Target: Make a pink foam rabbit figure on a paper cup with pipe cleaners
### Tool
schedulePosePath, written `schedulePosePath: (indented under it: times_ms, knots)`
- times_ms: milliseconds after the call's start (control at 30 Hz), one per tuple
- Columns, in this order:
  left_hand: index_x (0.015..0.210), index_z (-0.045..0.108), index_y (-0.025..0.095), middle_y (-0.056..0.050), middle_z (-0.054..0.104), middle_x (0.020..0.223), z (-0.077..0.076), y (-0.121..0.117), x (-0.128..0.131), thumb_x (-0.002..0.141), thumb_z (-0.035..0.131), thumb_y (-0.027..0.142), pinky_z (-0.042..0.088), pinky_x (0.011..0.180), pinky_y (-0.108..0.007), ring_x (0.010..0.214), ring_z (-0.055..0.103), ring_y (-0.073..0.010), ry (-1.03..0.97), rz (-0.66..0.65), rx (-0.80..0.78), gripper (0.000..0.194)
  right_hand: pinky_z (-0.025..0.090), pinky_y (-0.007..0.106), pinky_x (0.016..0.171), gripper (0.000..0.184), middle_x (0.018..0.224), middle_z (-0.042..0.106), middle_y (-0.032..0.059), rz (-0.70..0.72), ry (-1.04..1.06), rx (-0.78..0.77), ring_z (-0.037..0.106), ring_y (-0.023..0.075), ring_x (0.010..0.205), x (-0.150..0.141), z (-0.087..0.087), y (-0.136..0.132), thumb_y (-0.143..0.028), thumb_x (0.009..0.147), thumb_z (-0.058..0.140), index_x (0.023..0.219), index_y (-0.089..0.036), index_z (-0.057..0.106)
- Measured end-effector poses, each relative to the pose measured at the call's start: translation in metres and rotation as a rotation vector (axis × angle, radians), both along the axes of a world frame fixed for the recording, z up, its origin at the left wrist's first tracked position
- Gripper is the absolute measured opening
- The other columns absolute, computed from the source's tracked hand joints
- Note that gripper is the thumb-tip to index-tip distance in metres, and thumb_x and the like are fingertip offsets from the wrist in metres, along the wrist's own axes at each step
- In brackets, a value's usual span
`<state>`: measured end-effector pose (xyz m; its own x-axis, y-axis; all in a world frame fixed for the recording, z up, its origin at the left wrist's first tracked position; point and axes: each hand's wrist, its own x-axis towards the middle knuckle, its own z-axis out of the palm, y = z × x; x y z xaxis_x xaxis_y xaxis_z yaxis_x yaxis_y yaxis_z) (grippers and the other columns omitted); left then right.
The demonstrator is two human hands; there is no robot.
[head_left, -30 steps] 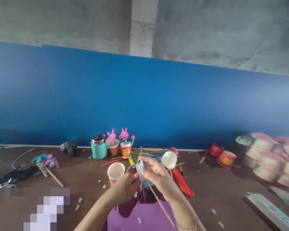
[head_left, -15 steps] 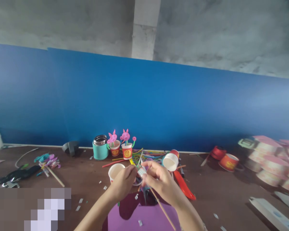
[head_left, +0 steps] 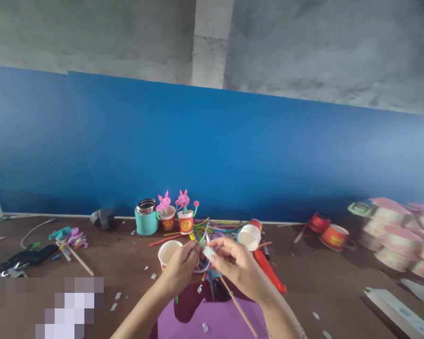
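My right hand (head_left: 240, 263) is closed, thumb and fingertips pinching a small whitish, ribbed piece (head_left: 209, 253) whose kind I cannot make out. From under these fingers a thin wooden stick (head_left: 235, 297) slants down over the purple sheet (head_left: 215, 320); whether it is joined to the whitish piece is hidden. Close beside it, my left hand (head_left: 181, 266) has its fingers pinched together at the piece's left end, and what is in them is hidden. A paper cup (head_left: 169, 249) stands just behind the left hand. Dark-handled scissors (head_left: 219, 289) lie below both hands.
Two red cups (head_left: 186, 222) with pink figures stand at the back beside a teal thermos (head_left: 147, 219). Colourful pipe cleaners (head_left: 219, 226), a tipped cup (head_left: 250, 237) and a red strip (head_left: 268, 270) lie behind. Stacked pink-topped cups (head_left: 398, 240) and a power strip (head_left: 395, 313) are right.
Both hands stay close together over the sheet. The left hand has shifted up slightly with its fingers curled tighter, and the whitish piece has tilted in the right fingers.
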<state>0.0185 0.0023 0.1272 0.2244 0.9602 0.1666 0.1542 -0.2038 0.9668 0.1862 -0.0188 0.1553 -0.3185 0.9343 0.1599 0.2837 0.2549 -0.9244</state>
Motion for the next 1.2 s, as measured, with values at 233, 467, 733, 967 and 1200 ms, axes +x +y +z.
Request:
schedulePosePath:
  times_ms: [233,467,733,967,1200]
  knots:
    - [0.064,0.041,0.02,0.007,0.033,0.054,-0.003,-0.001,0.0,0.082,0.044,0.054,0.024,0.043,-0.019,0.047,0.029,-0.0078,-0.136,-0.03,-0.108,0.039,0.04,0.025,0.063,0.024,0.075,0.063,-0.0006,0.022,0.007,0.02,0.054,0.0126,0.067,0.001,-0.002,0.003,-0.037,0.085,0.059,0.102,-0.02,0.061]
    - [0.064,0.042,0.019,0.007,0.033,0.055,-0.012,0.008,0.0,0.085,0.046,0.054,0.022,0.044,-0.019,0.05,0.029,-0.0075,-0.026,0.035,0.035,0.041,0.04,0.024,0.059,0.023,0.079,0.066,-0.0001,0.025,-0.013,-0.008,0.056,0.0128,0.065,0.003,-0.003,0.001,-0.033,0.084,0.06,0.103,-0.021,0.056]
    - [0.059,0.05,0.017,0.007,0.034,0.046,0.004,-0.001,0.0,0.076,0.049,0.066,0.021,0.039,-0.019,0.041,0.026,-0.0058,-0.093,-0.07,-0.116,0.053,0.047,0.029,0.068,0.035,0.087,0.069,0.0022,-0.023,-0.037,0.011,0.062,0.0182,0.078,0.008,-0.019,0.013,-0.025,0.079,0.06,0.114,-0.023,0.057]
    - [0.058,0.056,0.014,0.008,0.034,0.039,0.006,-0.005,0.0,0.073,0.051,0.069,0.022,0.042,-0.02,0.038,0.023,-0.0042,-0.076,-0.253,-0.246,0.058,0.046,0.029,0.067,0.042,0.075,0.069,0.001,0.094,0.149,-0.215,0.063,0.0177,0.073,0.004,-0.025,0.02,-0.02,0.074,0.064,0.115,-0.018,0.058]
    - [0.059,0.057,0.014,0.007,0.034,0.042,0.005,-0.003,-0.001,0.077,0.046,0.068,0.022,0.042,-0.021,0.04,0.027,-0.006,0.016,-0.24,-0.113,0.058,0.045,0.031,0.076,0.042,0.085,0.071,0.0032,0.18,0.446,-0.475,0.063,0.0179,0.08,0.006,-0.021,0.016,-0.017,0.072,0.051,0.111,-0.02,0.065]
